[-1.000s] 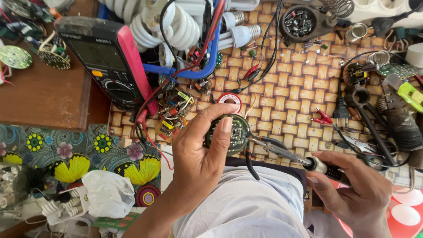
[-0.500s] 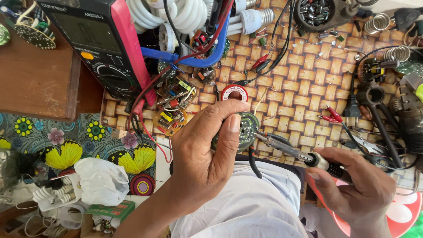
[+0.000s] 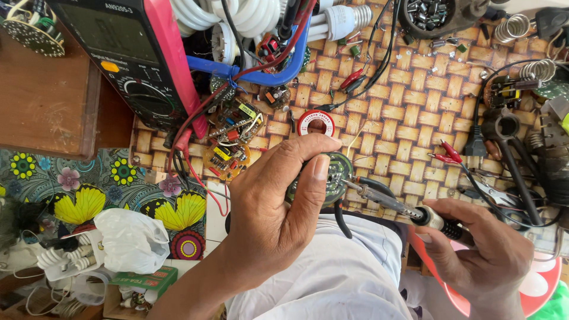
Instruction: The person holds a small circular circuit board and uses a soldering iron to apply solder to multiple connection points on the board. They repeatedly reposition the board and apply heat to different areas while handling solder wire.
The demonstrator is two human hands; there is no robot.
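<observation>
Two hands work over the woven straw mat (image 3: 409, 106) that covers the desk. The left hand (image 3: 269, 207) is closed around a small round green circuit board (image 3: 333, 178), thumb lying across its face and forefinger curled over its top edge, holding it just above the person's lap. The right hand (image 3: 489, 255) is wrapped shut on the dark handle of a soldering iron (image 3: 394, 204), whose metal shaft slants up and left so its tip touches the board's right side. The left forearm comes up from the bottom edge, the wrist bent inward; the right hand enters from the lower right corner. Just beyond the board lies a red-rimmed spool of solder wire (image 3: 316, 122). At the top, a dark round tray (image 3: 408, 22) holds small cylindrical components. A red-edged black multimeter (image 3: 127, 56) lies at upper left.
</observation>
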